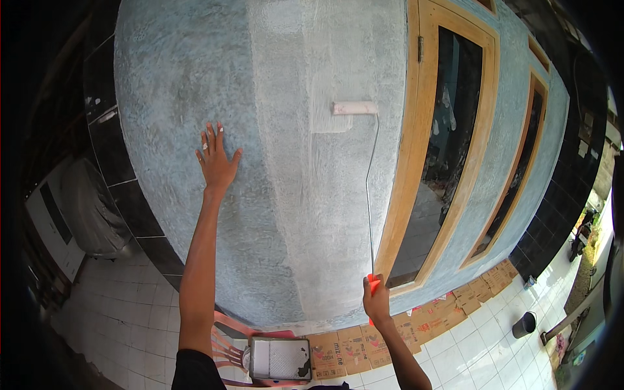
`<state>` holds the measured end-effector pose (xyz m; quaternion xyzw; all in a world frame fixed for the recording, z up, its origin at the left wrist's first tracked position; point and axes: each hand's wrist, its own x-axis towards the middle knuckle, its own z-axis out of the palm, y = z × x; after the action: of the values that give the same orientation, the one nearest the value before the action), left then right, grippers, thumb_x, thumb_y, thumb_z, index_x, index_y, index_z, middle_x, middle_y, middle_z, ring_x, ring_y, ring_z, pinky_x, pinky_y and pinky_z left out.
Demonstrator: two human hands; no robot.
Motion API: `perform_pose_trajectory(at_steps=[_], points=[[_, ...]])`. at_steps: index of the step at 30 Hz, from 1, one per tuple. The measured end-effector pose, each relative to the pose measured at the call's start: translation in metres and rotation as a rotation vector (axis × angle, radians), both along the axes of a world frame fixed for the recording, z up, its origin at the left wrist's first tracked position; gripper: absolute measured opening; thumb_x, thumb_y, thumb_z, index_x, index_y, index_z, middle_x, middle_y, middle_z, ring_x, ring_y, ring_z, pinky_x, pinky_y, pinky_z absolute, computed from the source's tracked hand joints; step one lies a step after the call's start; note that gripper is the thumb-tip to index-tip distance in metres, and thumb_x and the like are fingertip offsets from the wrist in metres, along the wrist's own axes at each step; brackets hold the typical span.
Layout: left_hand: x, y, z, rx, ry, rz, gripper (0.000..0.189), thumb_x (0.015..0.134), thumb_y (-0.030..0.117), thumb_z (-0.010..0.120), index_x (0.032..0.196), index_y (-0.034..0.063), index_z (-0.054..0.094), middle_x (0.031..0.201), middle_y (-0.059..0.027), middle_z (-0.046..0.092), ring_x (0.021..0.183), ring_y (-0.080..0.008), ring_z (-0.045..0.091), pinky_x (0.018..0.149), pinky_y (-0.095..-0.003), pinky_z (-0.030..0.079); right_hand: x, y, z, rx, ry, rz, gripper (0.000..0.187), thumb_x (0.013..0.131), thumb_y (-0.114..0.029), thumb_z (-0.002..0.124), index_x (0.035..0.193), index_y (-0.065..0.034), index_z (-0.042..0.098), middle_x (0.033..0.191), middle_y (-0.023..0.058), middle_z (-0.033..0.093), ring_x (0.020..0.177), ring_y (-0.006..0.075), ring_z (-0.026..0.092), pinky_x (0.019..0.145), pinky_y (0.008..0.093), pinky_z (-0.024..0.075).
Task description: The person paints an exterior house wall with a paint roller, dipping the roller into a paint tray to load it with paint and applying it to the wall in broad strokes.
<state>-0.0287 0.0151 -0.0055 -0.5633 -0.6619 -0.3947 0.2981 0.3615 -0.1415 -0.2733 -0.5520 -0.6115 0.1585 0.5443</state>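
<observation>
My right hand (pixel 377 301) is closed around the red handle of a paint roller (pixel 354 107). Its long bent metal rod rises to a pale roller sleeve, which lies against the wall beside a fresh whitish patch. With fingers spread, my left hand (pixel 217 163) rests palm-forward on the bare blue-grey part of the plastered wall (pixel 195 87); white paint spots its fingers. A broad strip of thin white paint (pixel 336 195) runs from top to bottom between that hand and the wooden window frame. Below, a paint tray (pixel 287 359) with white paint and a ridged ramp sits on a pink plastic chair (pixel 229 346).
Flattened cardboard (pixel 365 348) lines the floor along the wall. Wooden-framed glass panes (pixel 448 146) stand right of the painted strip. A dark bucket (pixel 524 325) stands on the white tile floor (pixel 463 351). Black tiles (pixel 114 151) edge the wall; a covered object (pixel 92 214) is at left.
</observation>
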Motion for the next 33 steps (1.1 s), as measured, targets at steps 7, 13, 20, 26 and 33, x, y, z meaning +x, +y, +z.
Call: perform_pose_trajectory(at_steps=[7,13,20,26,33], points=[[-0.008,0.009,-0.013,0.061,0.038,-0.025,0.083,0.091,0.047,0.056,0.153,0.0230,0.007,0.160,-0.0064,-0.004,0.146,-0.0331,0.001,0.112,-0.0625,0.011,0.022,-0.056,-0.152,-0.266,-0.006,-0.018,0.027,0.093,-0.026,0.058,0.097,0.0000,0.051,0.073,0.0270,0.062,0.069,0.0451,0.062,0.059,0.0491,0.0469],[-0.002,0.008,-0.021,0.053,0.031,-0.037,0.083,0.092,0.045,0.057,0.153,0.0226,0.006,0.160,-0.0071,-0.004,0.146,-0.0344,0.002,0.113,-0.0624,0.011,0.028,-0.073,-0.227,-0.152,-0.006,-0.069,0.029,0.092,-0.027,0.060,0.095,0.0007,0.053,0.069,0.0230,0.061,0.062,0.0388,0.063,0.053,0.0440,0.0464],[0.004,0.009,-0.021,0.038,0.017,-0.036,0.083,0.092,0.044,0.058,0.153,0.0230,0.006,0.160,-0.0076,-0.003,0.146,-0.0349,0.002,0.112,-0.0625,0.011,0.016,-0.023,-0.069,-0.136,0.002,-0.032,0.025,0.094,-0.023,0.057,0.093,0.0013,0.051,0.070,0.0256,0.061,0.066,0.0413,0.063,0.055,0.0454,0.0467],[0.000,0.006,-0.020,0.042,0.010,-0.026,0.083,0.091,0.044,0.058,0.153,0.0233,0.006,0.160,-0.0081,-0.003,0.146,-0.0353,0.003,0.112,-0.0628,0.011,0.015,0.008,0.146,0.031,0.001,-0.022,0.027,0.095,-0.022,0.055,0.091,0.0043,0.051,0.067,0.0261,0.061,0.063,0.0429,0.062,0.054,0.0453,0.0465],[0.002,0.008,-0.021,0.049,0.015,-0.017,0.084,0.091,0.045,0.058,0.153,0.0236,0.006,0.160,-0.0076,-0.003,0.146,-0.0353,0.003,0.112,-0.0622,0.012,0.010,0.024,0.282,0.128,0.003,-0.027,0.034,0.095,-0.027,0.052,0.091,0.0069,0.050,0.068,0.0287,0.059,0.064,0.0447,0.061,0.058,0.0478,0.0463]])
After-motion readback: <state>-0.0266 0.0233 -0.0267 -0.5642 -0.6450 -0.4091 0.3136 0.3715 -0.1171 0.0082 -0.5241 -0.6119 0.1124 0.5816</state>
